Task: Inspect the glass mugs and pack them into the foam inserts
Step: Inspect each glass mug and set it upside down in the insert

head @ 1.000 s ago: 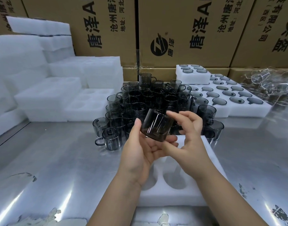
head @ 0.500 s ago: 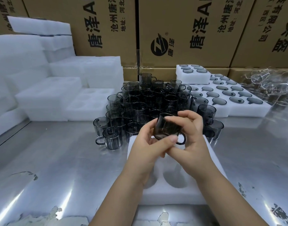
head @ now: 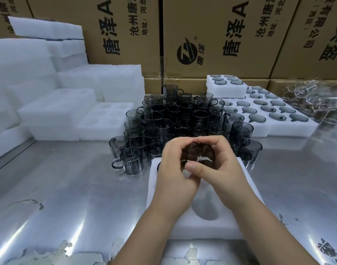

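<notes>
We note a reflective metal table (head: pixel 68 188), its film worn in patches along the near edge. A white foam insert (head: pixel 207 229) lies on it just ahead of us, with one empty pocket (head: pixel 206 209) showing between the forearms.

Over the insert's far end, the left hand (head: pixel 175 175) and right hand (head: pixel 226 169) both curl closely round one smoked glass mug (head: pixel 198 155), the right thumb lying across its near side. Most of the mug is hidden by the fingers.

Just beyond stands a dense cluster of loose mugs (head: pixel 175 119). Filled foam trays (head: pixel 289 127) sit to its right, clear glassware (head: pixel 316 96) further right, empty foam inserts (head: pixel 56 111) stacked to the left, and cardboard cartons (head: pixel 211 35) along the back.

A second ago the mug was held higher, tilted with its base toward us and the fingers spread. It is now lower and enclosed.

Bare table lies open to the left and right of the insert. The cluster touches the insert's far edge.
</notes>
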